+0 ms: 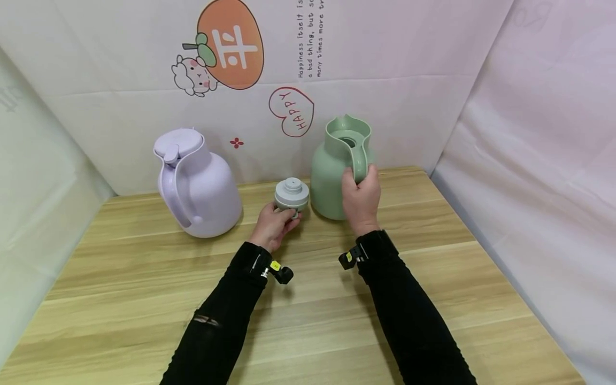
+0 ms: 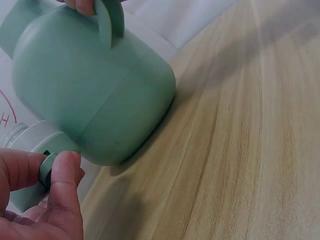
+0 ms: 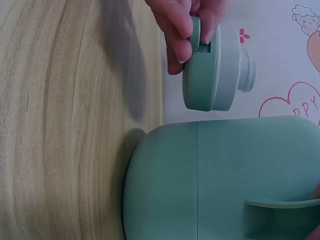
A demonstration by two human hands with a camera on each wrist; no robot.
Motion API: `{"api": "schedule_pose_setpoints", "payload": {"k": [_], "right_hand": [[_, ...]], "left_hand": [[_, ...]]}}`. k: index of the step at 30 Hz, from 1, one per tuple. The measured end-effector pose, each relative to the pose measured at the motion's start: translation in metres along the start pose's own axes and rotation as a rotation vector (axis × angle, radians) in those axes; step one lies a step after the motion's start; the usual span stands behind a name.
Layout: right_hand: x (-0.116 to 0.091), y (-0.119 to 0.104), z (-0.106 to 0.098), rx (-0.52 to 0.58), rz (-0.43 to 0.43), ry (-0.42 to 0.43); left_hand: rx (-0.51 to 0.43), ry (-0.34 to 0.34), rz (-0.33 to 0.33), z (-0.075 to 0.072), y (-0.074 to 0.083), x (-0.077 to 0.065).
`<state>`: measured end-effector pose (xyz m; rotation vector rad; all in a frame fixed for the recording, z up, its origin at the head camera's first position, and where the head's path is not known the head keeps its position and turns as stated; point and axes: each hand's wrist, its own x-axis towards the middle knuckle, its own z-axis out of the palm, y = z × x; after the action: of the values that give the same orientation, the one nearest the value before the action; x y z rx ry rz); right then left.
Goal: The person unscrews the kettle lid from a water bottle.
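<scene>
I see the left grip (image 1: 274,224) closed in a pinch on the tab (image 3: 195,32) of the lid (image 1: 292,195), plug (image 3: 245,70) upward, just beside the jug (image 1: 329,179), near the surface's (image 1: 308,326) far edge. The right grip (image 1: 362,202) is curled around the jug's handle (image 1: 358,160). It seems wise to keep the pinch firm, lid level, jug steady.

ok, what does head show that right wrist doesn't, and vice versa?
Only head: the lavender jug and the open mouth of the green jug.
Only right wrist: a clear seam round the green jug's body.
Both: the green jug, its handle, the left hand pinching the lid, and the right hand, barely in frame at right wrist.
</scene>
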<state>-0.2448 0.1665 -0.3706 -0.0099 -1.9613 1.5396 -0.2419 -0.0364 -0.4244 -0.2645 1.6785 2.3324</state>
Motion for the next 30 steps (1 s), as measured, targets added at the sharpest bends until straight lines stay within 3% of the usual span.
{"api": "schedule_pose_setpoints", "payload": {"k": [30], "right_hand": [[-0.001, 0.0, 0.0, -0.009, -0.011, 0.008]], "left_hand": [[0.075, 0.047, -0.055, 0.001, -0.01, 0.012]]}}
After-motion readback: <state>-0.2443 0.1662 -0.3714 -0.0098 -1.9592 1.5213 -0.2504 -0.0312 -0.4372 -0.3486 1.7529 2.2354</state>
